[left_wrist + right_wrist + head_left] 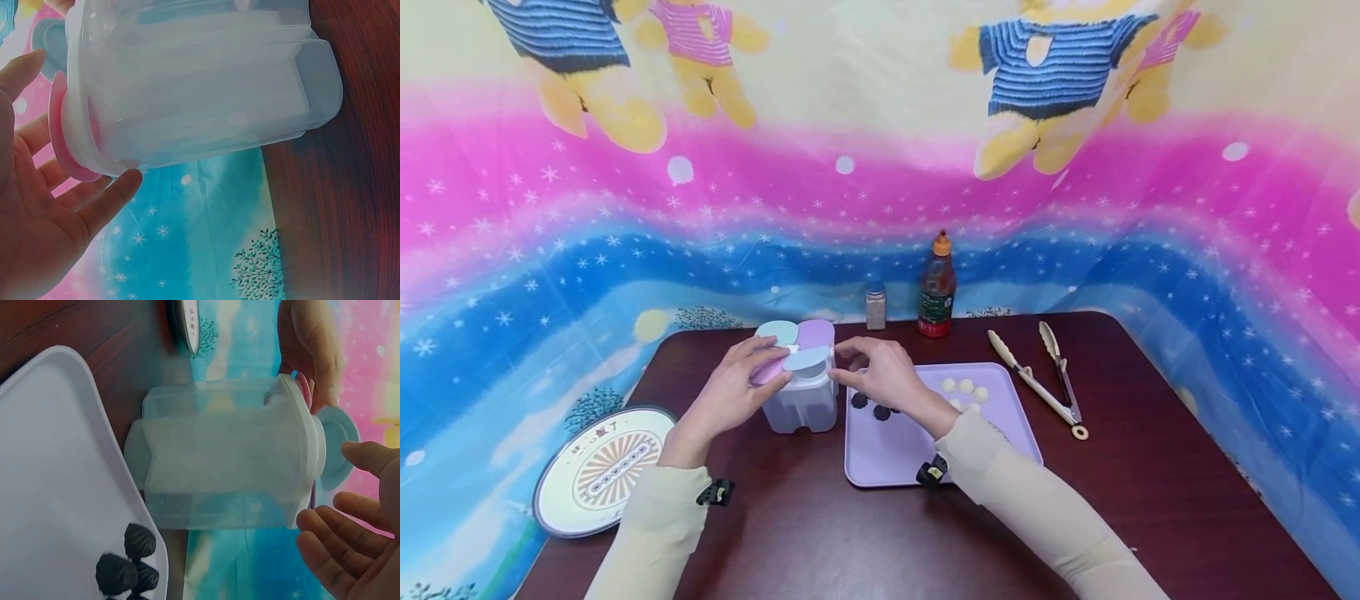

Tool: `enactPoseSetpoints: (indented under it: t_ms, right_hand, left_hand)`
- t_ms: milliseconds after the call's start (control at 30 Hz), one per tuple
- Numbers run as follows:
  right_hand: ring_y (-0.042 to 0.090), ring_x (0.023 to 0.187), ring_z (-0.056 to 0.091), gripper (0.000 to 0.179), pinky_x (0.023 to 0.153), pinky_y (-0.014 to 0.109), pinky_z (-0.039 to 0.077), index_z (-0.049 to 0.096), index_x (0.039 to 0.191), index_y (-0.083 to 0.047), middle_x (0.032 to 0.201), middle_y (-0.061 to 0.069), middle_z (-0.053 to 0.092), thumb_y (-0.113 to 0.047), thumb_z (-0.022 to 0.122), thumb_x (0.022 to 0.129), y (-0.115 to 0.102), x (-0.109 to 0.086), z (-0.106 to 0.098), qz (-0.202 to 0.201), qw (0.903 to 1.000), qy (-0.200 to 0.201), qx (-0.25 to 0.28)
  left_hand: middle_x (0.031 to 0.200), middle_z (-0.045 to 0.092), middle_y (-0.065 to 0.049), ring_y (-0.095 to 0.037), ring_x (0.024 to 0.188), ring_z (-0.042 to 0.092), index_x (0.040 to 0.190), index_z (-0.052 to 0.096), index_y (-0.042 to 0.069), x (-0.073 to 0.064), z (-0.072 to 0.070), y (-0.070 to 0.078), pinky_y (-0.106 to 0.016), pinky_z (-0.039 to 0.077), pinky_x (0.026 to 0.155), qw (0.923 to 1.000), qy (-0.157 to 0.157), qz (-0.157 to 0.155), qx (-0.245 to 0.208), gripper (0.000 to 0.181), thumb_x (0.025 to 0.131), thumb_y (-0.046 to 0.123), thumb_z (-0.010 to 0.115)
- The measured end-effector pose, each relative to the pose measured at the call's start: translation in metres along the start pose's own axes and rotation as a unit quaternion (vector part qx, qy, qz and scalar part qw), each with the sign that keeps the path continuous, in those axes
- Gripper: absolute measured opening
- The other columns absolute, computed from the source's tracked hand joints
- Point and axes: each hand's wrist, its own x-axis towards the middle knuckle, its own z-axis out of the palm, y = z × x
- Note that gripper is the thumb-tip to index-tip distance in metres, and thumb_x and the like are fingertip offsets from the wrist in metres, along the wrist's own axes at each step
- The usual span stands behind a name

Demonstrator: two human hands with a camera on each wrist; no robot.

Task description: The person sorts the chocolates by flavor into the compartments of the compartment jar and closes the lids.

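I see the translucent plastic container (801,408) standing on the dark wooden surface (790,525), its rounded pale-blue lid (807,359) tilted up. The left hand (732,387) and right hand (891,379) have loosely spread fingers; I'd brace the container's wall while working that lid, lest it tip.

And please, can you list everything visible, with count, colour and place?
Table: one, brown, centre.
Backdrop: one, multicoloured, behind table.
Tray: one, lilac, on table.
Dark pieces: at least four, black, tray's left.
Balls: at least five, whitish, tray's right.
Container: one, translucent, left of tray.
Lids: four, green, purple, pink, blue, on container.
Sauce bottle: one, red, orange-capped, table's back.
Jar: one, clear, blue-capped, beside bottle.
Tongs: one, silver-cream, right of tray.
Plate: one, white, table's left edge.
Sleeves: two, cream, on forearms.
Wrist cameras: two, black, at cuffs.
Left hand: one, at lids.
Right hand: one, beside container.
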Motion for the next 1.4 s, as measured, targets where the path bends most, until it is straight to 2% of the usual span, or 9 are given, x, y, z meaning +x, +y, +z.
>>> enactPoseSetpoints:
  t_ms: [167, 400, 633, 867, 1033, 1167, 1200, 1233, 1400]
  right_hand:
    - [0.01, 0.091, 0.071, 0.047, 0.08, 0.033, 0.056, 0.069, 0.126, -0.024, 0.111, 0.0, 0.075, -0.046, 0.076, 0.086, 0.01, -0.005, -0.008, 0.023, 0.9997, 0.001, -0.009]
    - [0.013, 0.09, 0.072, 0.046, 0.076, 0.033, 0.057, 0.07, 0.125, -0.018, 0.112, 0.001, 0.075, -0.042, 0.077, 0.086, 0.028, -0.014, -0.025, 0.025, 0.9994, 0.022, -0.005]
    - [0.013, 0.09, 0.072, 0.043, 0.079, 0.036, 0.058, 0.07, 0.123, -0.021, 0.111, 0.003, 0.076, -0.042, 0.076, 0.087, 0.045, -0.022, -0.043, 0.051, 0.9983, 0.027, -0.012]
    - [0.015, 0.091, 0.072, 0.043, 0.082, 0.039, 0.057, 0.07, 0.124, -0.019, 0.107, 0.004, 0.076, -0.042, 0.076, 0.087, 0.06, -0.029, -0.056, 0.066, 0.9971, 0.031, -0.022]
    - [0.017, 0.092, 0.072, 0.044, 0.08, 0.04, 0.057, 0.07, 0.124, -0.018, 0.112, 0.005, 0.075, -0.043, 0.074, 0.088, 0.072, -0.035, -0.065, 0.068, 0.9965, 0.038, -0.029]
    - [0.019, 0.095, 0.072, 0.045, 0.083, 0.042, 0.058, 0.068, 0.125, -0.017, 0.115, 0.006, 0.074, -0.044, 0.072, 0.089, 0.081, -0.039, -0.074, 0.082, 0.9954, 0.035, -0.035]
    - [0.02, 0.096, 0.072, 0.045, 0.09, 0.045, 0.055, 0.068, 0.126, -0.017, 0.115, 0.007, 0.074, -0.044, 0.072, 0.09, 0.084, -0.04, -0.077, 0.084, 0.9952, 0.036, -0.036]
    - [0.021, 0.097, 0.072, 0.046, 0.092, 0.046, 0.054, 0.068, 0.127, -0.016, 0.114, 0.007, 0.075, -0.044, 0.071, 0.09, 0.086, -0.041, -0.08, 0.086, 0.9948, 0.036, -0.04]
    - [0.023, 0.098, 0.072, 0.047, 0.094, 0.05, 0.05, 0.067, 0.127, -0.016, 0.11, 0.009, 0.075, -0.045, 0.071, 0.09, 0.101, -0.047, -0.091, 0.101, 0.9923, 0.046, -0.054]
  left_hand:
    - [0.148, 0.051, -0.015, -0.039, 0.143, 0.037, 0.133, 0.065, 0.013, 0.0, 0.001, -0.002, -0.058, 0.034, 0.114, 1.0, 0.0, -0.007, -0.006, 0.047, 0.095, 0.041, 0.064]
    - [0.147, 0.052, -0.015, -0.038, 0.143, 0.038, 0.131, 0.066, 0.013, 0.002, 0.001, -0.002, -0.058, 0.032, 0.116, 0.9999, 0.005, -0.011, -0.009, 0.044, 0.098, 0.041, 0.06]
    - [0.143, 0.056, -0.015, -0.038, 0.14, 0.041, 0.126, 0.069, 0.01, 0.004, 0.0, -0.001, -0.057, 0.033, 0.115, 0.9997, 0.019, -0.013, -0.01, 0.038, 0.102, 0.036, 0.055]
    - [0.141, 0.058, -0.015, -0.038, 0.139, 0.042, 0.124, 0.069, 0.005, 0.006, 0.001, 0.0, -0.058, 0.035, 0.114, 0.9991, 0.03, -0.023, -0.016, 0.04, 0.103, 0.035, 0.052]
    - [0.14, 0.058, -0.015, -0.037, 0.138, 0.043, 0.122, 0.069, 0.004, 0.006, 0.001, 0.001, -0.058, 0.036, 0.113, 0.999, 0.03, -0.029, -0.018, 0.042, 0.104, 0.037, 0.05]
    - [0.141, 0.058, -0.016, -0.038, 0.138, 0.043, 0.123, 0.069, 0.004, 0.007, 0.001, 0.001, -0.057, 0.035, 0.114, 0.999, 0.028, -0.031, -0.017, 0.042, 0.104, 0.036, 0.049]
    - [0.141, 0.058, -0.016, -0.038, 0.138, 0.043, 0.123, 0.069, 0.004, 0.007, 0.001, 0.0, -0.057, 0.035, 0.114, 0.999, 0.028, -0.031, -0.016, 0.042, 0.104, 0.036, 0.049]
    - [0.141, 0.058, -0.015, -0.037, 0.139, 0.043, 0.123, 0.069, 0.004, 0.008, 0.002, 0.0, -0.057, 0.035, 0.114, 0.999, 0.027, -0.033, -0.017, 0.042, 0.104, 0.036, 0.049]
    - [0.141, 0.058, -0.015, -0.038, 0.139, 0.042, 0.123, 0.069, 0.004, 0.007, 0.001, 0.0, -0.057, 0.035, 0.114, 0.9989, 0.026, -0.035, -0.017, 0.043, 0.104, 0.037, 0.049]
